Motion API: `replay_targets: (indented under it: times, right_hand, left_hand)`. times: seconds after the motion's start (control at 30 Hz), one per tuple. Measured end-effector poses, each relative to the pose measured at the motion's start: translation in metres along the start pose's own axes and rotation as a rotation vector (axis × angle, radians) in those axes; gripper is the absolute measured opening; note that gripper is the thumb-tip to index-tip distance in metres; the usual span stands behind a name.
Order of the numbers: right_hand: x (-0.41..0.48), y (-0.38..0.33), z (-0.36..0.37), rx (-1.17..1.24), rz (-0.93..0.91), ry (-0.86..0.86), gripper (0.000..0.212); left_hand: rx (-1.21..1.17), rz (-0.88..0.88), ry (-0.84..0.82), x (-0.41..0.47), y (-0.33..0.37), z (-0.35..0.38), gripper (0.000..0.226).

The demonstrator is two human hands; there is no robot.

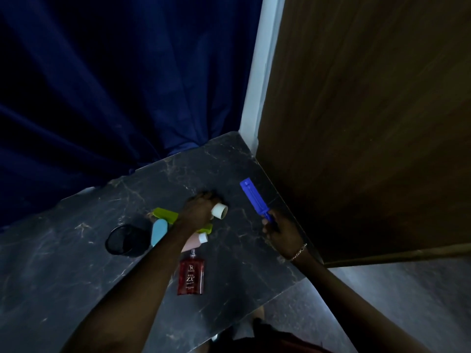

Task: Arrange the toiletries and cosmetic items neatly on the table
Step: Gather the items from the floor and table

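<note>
Counter (63, 276): dark marble pattern with pale veins, running from near left to a far corner on the right.

Perfume bottle (191, 275): red, flat, lying label-up close to the near edge, marked "RED ZX", neck pointing far.

Pink tube (195, 242): lies just beyond the bottle's neck with its white cap to the right, partly under the left forearm.

Mesh cup (126, 240): black, left of the tube, mouth showing. Upright or tipped cannot be told.

Light blue item (159, 231): oval, just right of the cup, beside the forearm.

Right hand (279, 233): at the counter's right edge, bracelet (299, 252) on the wrist. The grip is clenched round the handle of a blue comb (256, 197), whose long flat body points far and slightly left. Whether the comb touches the counter cannot be told.

Green item (165, 214): yellow-green, just beyond the light blue item. A like-coloured piece shows right of the wrist; whether it is the same thing cannot be told.

Left hand (201, 210): mid-counter, grip grasping a white cylinder (219, 210), which juts out to the right with its round end showing.

Curtain (102, 85): deep blue folds, far left, behind the counter.

White frame (257, 85): narrow upright strip at the far corner.

Wooden panel (369, 110): dark brown, along the right.
</note>
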State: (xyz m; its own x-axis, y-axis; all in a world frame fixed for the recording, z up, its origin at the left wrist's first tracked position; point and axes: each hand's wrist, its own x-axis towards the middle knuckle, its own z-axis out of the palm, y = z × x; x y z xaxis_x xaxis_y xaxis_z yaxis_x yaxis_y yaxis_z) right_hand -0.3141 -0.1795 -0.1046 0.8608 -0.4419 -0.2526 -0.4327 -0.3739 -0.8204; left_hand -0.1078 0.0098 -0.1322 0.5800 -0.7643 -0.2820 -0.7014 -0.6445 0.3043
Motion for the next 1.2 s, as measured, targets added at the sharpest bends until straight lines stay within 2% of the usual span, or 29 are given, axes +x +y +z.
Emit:
replay_targets:
  times: [0.17,0.27,0.37,0.47,0.63,0.77,0.9,1.2]
  right_hand:
    - [-0.014,-0.014,-0.003,-0.113,-0.135,-0.041,0.017]
    - [-0.023,-0.023,-0.007,-0.200,-0.193,-0.027,0.027]
    - [-0.033,-0.034,-0.011,-0.263,-0.250,-0.097,0.032]
    - [-0.043,-0.053,-0.015,-0.318,-0.319,-0.167,0.027]
    - [-0.048,-0.091,-0.030,-0.516,-0.338,-0.417,0.024]
    - [-0.050,-0.133,-0.020,-0.576,-0.383,-0.510,0.015]
    - [-0.051,-0.159,0.005,-0.638,-0.427,-0.513,0.021]
    - [-0.068,-0.186,0.040,-0.640,-0.486,-0.489,0.019]
  left_hand:
    - [-0.356,-0.054,0.175,-0.025,0.006,-0.015,0.054]
    - [-0.526,-0.046,0.296,-0.052,0.013,-0.025,0.055]
    - [-0.604,-0.035,0.384,-0.081,0.019,-0.031,0.057]
    - [-0.583,-0.046,0.398,-0.109,0.013,-0.036,0.061]
    - [-0.413,0.045,0.260,-0.155,-0.004,-0.049,0.061]
    - [-0.404,0.110,0.165,-0.182,0.006,-0.060,0.060]
    - [-0.390,0.109,0.156,-0.195,0.015,-0.067,0.057]
    - [-0.365,0.094,0.208,-0.228,0.006,-0.079,0.053]
